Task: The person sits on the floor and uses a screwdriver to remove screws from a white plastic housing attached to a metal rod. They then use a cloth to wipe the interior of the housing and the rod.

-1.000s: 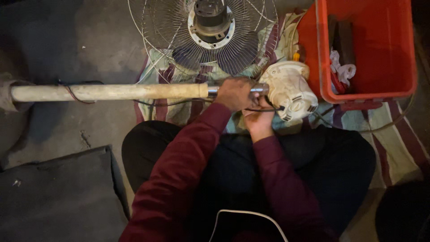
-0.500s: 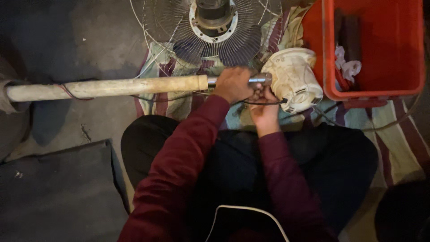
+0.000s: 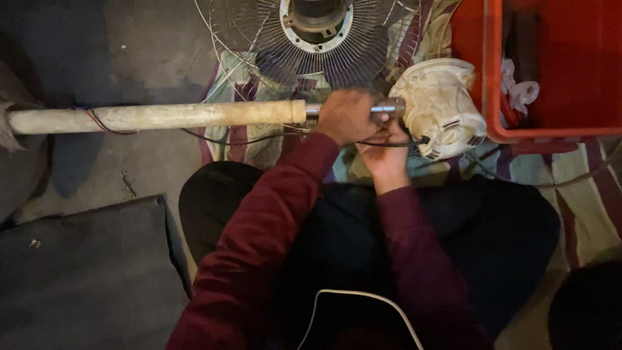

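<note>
A long cream fan stand pole lies across the floor, ending in a thin metal rod that meets a dirty white fan motor housing. My left hand is closed around the metal rod just right of the pole's end. Right below the rod sits my right hand, fingers pinched on a thin black wire that runs to the housing. Both sleeves are dark red.
A wire fan guard with motor hub lies beyond the pole. A red plastic crate holding rags and tools stands at the right. A striped cloth covers the floor beneath. A dark mat lies at the lower left.
The view has shifted so the pole and hands sit slightly lower and closer. Both hands keep their grip at the rod and wire.
</note>
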